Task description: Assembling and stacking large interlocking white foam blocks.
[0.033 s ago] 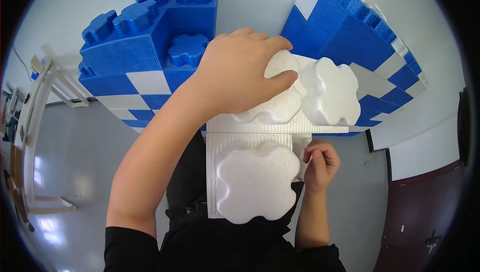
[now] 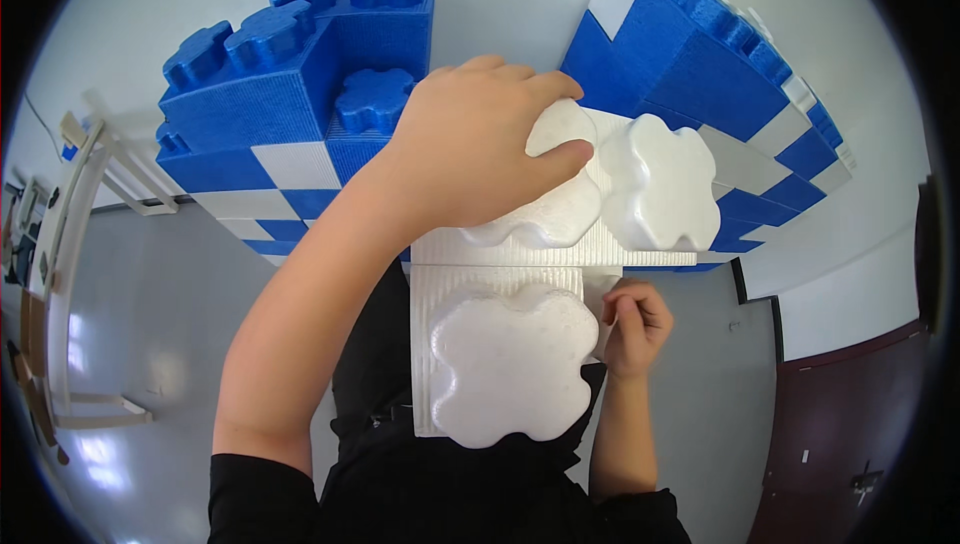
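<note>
Here, the person is holding a large white foam building block (image 2: 520,274) close under the head camera, in front of their dark-clothed body. The block is pure white, with finely ribbed sides and big clover-shaped studs on top; three studs are showing, one nearest the camera at the low end and two side by side at the far end. Its surface looks slightly grainy, like moulded foam.

The left hand (image 2: 480,144) is lying spread over the far left stud, fingers curled down around its rim and the thumb pressing its side, so it is clasping that stud. The right hand (image 2: 632,324) is sitting at the block's right edge, fingers bent closed against the ribbed side; whether it is truly gripping or only steadying is hard to tell, since the block hides part of it.

Beyond the block, two stacked walls of blue and white blocks (image 2: 300,104) (image 2: 720,94) are standing against a pale wall, well apart from each other.
</note>
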`<control>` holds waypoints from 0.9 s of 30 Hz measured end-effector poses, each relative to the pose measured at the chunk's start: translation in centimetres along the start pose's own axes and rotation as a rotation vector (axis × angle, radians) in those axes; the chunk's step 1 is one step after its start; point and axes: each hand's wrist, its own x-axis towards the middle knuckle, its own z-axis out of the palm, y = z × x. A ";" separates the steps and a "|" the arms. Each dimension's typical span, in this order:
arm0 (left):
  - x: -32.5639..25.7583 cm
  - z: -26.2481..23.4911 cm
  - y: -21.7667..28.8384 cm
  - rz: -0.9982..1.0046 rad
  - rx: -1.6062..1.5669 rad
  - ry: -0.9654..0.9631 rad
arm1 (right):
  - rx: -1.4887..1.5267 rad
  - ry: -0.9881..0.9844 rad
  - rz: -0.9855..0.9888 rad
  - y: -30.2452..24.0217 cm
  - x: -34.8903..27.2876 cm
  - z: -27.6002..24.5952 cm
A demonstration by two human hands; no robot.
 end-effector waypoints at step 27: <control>-0.4 -0.3 0.4 -0.034 0.024 -0.033 | -0.325 -0.048 -0.029 2.1 -0.7 0.8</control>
